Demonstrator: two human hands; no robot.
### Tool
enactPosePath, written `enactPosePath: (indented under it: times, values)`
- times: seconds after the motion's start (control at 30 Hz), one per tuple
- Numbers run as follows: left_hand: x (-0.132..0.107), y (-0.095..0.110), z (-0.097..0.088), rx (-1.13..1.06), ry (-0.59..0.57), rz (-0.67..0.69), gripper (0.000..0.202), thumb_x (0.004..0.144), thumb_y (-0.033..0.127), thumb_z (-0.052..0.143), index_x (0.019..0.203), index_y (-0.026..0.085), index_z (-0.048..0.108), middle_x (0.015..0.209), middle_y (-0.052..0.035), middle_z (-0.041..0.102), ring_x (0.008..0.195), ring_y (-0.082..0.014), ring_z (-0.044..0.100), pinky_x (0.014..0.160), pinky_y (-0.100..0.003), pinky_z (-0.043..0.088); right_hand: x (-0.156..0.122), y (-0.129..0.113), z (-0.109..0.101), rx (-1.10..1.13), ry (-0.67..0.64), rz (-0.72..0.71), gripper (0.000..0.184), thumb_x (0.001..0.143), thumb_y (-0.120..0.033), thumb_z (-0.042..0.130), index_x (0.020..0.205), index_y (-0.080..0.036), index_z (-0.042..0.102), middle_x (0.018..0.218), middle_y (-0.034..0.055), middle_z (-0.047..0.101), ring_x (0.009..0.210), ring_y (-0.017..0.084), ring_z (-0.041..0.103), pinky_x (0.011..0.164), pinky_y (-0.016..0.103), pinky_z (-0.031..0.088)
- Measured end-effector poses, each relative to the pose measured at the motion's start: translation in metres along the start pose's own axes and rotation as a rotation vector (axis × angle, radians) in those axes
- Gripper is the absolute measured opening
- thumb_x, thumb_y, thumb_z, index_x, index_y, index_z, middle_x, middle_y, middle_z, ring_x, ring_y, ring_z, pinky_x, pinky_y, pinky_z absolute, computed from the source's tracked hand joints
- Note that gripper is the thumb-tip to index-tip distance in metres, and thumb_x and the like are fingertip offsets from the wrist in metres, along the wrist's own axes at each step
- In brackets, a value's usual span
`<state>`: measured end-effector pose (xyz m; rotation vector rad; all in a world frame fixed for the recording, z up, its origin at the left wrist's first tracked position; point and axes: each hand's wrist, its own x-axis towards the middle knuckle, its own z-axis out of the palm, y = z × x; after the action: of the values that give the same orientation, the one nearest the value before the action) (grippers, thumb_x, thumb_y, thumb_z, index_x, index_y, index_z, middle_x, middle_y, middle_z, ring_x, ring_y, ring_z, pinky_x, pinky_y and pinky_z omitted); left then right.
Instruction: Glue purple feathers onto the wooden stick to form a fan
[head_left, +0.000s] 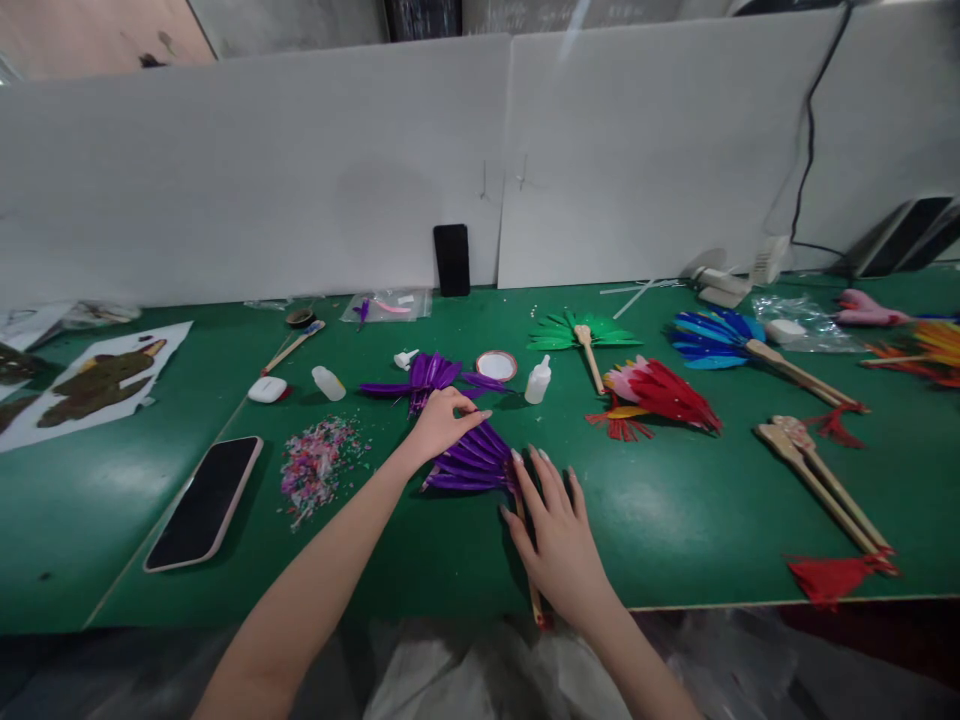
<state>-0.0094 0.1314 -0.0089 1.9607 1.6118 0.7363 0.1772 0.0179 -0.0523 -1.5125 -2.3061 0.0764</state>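
Observation:
A purple feather fan point(472, 462) lies on the green table in front of me, its feathers spread to the left. My left hand point(448, 425) reaches over the fan's upper edge with thumb and fingers pinched together; what lies between the fingertips is hidden. Flat over the fan's wooden handle point(536, 600) rests my right hand point(555, 525), fingers apart and fingertips near the feather bases. Beyond the left hand is a pile of loose purple feathers point(431, 372). A white roll of tape point(496, 366) and a white squeeze bottle point(538, 381) stand behind the fan.
Left are a phone point(204, 503), colourful flakes point(315, 465), a small bottle point(328, 383) and a brush point(296, 345). Right lie green point(585, 335), red point(660, 393) and blue point(716, 338) feather fans and wooden handles point(825, 485). Another phone point(451, 260) leans on the white panel.

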Motion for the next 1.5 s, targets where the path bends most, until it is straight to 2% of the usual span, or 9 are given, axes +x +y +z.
enactPosePath:
  times: [0.73,0.9,1.0,1.17,1.27,1.4,1.5]
  values:
    - [0.000,-0.010,0.005,-0.014,0.031,-0.030,0.025,0.071,0.040,0.062,0.061,0.018,0.066,0.070,-0.0047,0.058,0.073,-0.0178,0.054,0.074,-0.032,0.040,-0.001,-0.001,0.002,-0.001,0.022,0.009,0.053,0.090,-0.033,0.036,0.140,-0.018,0.027,0.145,0.0123,0.028,0.133,0.025,0.023,0.105,0.051,0.023]
    - [0.002,-0.012,-0.002,0.006,0.046,-0.073,0.037,0.081,0.042,0.046,0.068,0.018,0.070,0.072,-0.0058,0.059,0.075,-0.0185,0.055,0.075,-0.031,0.039,-0.001,-0.001,0.001,-0.009,0.009,0.010,0.053,0.091,-0.033,0.036,0.140,-0.016,0.028,0.145,0.0124,0.028,0.134,0.025,0.023,0.106,0.051,0.022]
    - [0.002,-0.015,-0.008,0.015,0.007,-0.079,0.045,0.083,0.048,0.040,0.069,0.020,0.071,0.069,-0.0052,0.058,0.074,-0.0185,0.055,0.072,-0.030,0.039,-0.001,-0.001,0.001,-0.007,0.013,0.010,0.053,0.091,-0.033,0.036,0.140,-0.017,0.027,0.144,0.0127,0.029,0.133,0.025,0.024,0.105,0.051,0.022]
    - [-0.004,-0.016,-0.018,0.004,-0.148,0.021,0.041,0.073,0.056,0.052,0.067,0.020,0.070,0.069,-0.0049,0.059,0.072,-0.0181,0.054,0.066,-0.028,0.038,-0.002,0.000,0.002,-0.018,0.023,0.001,0.053,0.091,-0.034,0.036,0.141,-0.018,0.026,0.144,0.0117,0.029,0.133,0.025,0.024,0.105,0.050,0.023]
    - [-0.008,-0.012,-0.020,-0.045,-0.214,0.012,0.038,0.072,0.053,0.055,0.061,0.018,0.067,0.066,-0.0042,0.060,0.065,-0.0163,0.053,0.062,-0.027,0.037,-0.003,0.002,0.004,-0.016,0.039,-0.007,0.054,0.091,-0.034,0.036,0.141,-0.019,0.024,0.144,0.0117,0.030,0.132,0.025,0.026,0.105,0.050,0.023]
    - [-0.009,-0.009,-0.017,-0.067,-0.192,-0.029,0.037,0.073,0.048,0.055,0.054,0.017,0.060,0.061,-0.0028,0.058,0.064,-0.0158,0.052,0.061,-0.028,0.036,-0.005,0.004,0.007,-0.010,0.059,-0.026,0.055,0.090,-0.035,0.036,0.141,-0.018,0.024,0.143,0.0126,0.031,0.132,0.026,0.027,0.104,0.051,0.023]
    - [-0.009,-0.009,-0.010,-0.045,-0.136,-0.014,0.041,0.079,0.049,0.048,0.055,0.017,0.059,0.062,-0.0026,0.055,0.064,-0.0155,0.051,0.062,-0.028,0.036,-0.006,0.004,0.008,-0.009,0.060,-0.028,0.054,0.090,-0.036,0.035,0.140,-0.017,0.026,0.143,0.0128,0.030,0.131,0.026,0.027,0.105,0.051,0.022]
